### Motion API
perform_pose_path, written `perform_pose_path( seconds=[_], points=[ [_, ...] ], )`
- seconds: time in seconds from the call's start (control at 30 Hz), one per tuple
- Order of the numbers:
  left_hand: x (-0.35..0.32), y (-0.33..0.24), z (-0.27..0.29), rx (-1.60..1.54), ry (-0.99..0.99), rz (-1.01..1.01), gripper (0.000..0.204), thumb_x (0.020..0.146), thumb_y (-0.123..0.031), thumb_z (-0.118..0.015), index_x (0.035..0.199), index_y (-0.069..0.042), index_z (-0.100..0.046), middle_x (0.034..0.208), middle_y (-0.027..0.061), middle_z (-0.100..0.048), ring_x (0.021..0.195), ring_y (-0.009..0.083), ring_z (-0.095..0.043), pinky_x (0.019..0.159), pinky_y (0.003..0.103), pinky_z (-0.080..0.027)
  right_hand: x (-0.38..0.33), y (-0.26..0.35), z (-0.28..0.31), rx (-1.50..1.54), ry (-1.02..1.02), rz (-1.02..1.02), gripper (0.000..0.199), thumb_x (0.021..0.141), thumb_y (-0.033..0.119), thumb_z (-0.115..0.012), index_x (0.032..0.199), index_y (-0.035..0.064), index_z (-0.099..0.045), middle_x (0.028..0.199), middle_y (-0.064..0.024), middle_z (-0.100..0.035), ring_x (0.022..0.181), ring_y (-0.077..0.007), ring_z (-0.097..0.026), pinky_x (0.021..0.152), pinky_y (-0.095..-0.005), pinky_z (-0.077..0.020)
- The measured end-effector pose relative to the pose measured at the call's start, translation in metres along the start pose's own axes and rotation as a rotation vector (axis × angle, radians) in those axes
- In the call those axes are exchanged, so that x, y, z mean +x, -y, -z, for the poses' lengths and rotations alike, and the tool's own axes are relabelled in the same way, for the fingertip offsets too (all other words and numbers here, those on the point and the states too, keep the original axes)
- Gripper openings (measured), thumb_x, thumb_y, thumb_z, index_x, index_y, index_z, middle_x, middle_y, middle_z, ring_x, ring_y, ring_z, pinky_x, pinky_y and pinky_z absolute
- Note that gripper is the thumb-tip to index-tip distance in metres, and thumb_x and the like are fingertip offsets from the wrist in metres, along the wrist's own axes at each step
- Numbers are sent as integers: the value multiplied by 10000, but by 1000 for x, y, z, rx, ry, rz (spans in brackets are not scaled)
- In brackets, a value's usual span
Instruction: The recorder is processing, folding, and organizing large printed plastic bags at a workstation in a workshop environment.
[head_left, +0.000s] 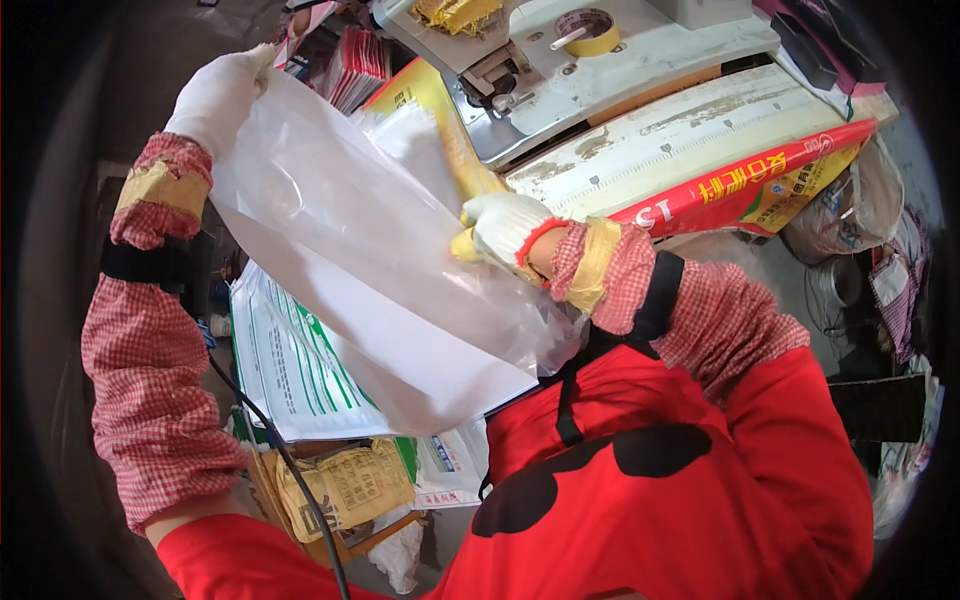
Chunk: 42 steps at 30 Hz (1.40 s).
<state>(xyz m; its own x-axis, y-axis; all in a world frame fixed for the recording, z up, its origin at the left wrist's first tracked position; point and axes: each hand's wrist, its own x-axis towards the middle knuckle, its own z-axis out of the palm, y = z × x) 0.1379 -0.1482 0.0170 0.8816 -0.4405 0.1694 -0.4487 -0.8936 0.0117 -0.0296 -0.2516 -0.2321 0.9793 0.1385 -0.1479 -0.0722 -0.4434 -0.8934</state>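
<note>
My left hand, in a white knit glove, is raised at the far left and pinches the upper corner of a long white sack. Translucent plastic film, like a liner, lies over the sack and bunches toward my waist. Nearer the middle, my right hand wears a white glove with yellow fingertips. Its fingers are closed on the film's edge; their tips are partly hidden. The sack and film stretch slantwise between my hands and down to my lap. Just beyond my right hand is a sewing machine.
A yellow tape roll sits on the machine table. A red and yellow printed sack covers its front edge. Green-striped white sacks are stacked at left, above a brown paper sack. A black cable runs beside my left arm.
</note>
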Motion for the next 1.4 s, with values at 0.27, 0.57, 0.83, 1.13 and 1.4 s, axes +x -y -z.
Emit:
perform_pose_path(
  seconds=[0.27, 0.57, 0.83, 1.13, 1.4],
  points=[
    [70, 14, -28, 822, -109, -202, 217, 790, -181, -512, 926, -70, -639, 927, 163, -633, 898, 328, -603, 800, 377, -474, -6, 28, -4, -63, -453, 219, 316, 766, 331, -539, 959, 98, -629, 877, -148, -638, 823, -295, -616, 770, -405, -480],
    [12, -18, -238, 609, -242, -530, 197, 821, -121, -455, 1007, -111, -519, 837, 65, -596, 631, 220, -630, 503, 366, -500, -80, -21, -19, 339, -498, 304, 269, 775, 169, -554, 1020, 68, -603, 853, -85, -636, 818, -225, -611, 719, -319, -472],
    [39, 11, -281, -41, -425, -801, 166, 798, -91, -484, 947, -50, -546, 797, 133, -561, 660, 271, -548, 618, 333, -446, -102, -73, 15, 901, -356, -417, 352, 841, 135, -589, 1156, -13, -540, 985, -56, -610, 869, -91, -543, 739, -218, -450],
    [55, 14, -279, -823, 207, -382, 111, 768, -154, -537, 813, -95, -619, 754, 94, -608, 727, 252, -597, 638, 326, -466, -106, -51, 18, 669, -419, -179, 275, 855, 134, -574, 1087, -14, -589, 886, -30, -616, 799, -64, -537, 700, -193, -438],
    [17, -12, -225, -117, 244, -547, 161, 834, -171, -542, 932, -110, -654, 793, 128, -622, 700, 265, -587, 679, 323, -460, -117, -42, 31, -51, -422, -303, 360, 759, 183, -620, 1090, 41, -596, 789, -79, -649, 678, -191, -621, 618, -289, -488]
  ],
)
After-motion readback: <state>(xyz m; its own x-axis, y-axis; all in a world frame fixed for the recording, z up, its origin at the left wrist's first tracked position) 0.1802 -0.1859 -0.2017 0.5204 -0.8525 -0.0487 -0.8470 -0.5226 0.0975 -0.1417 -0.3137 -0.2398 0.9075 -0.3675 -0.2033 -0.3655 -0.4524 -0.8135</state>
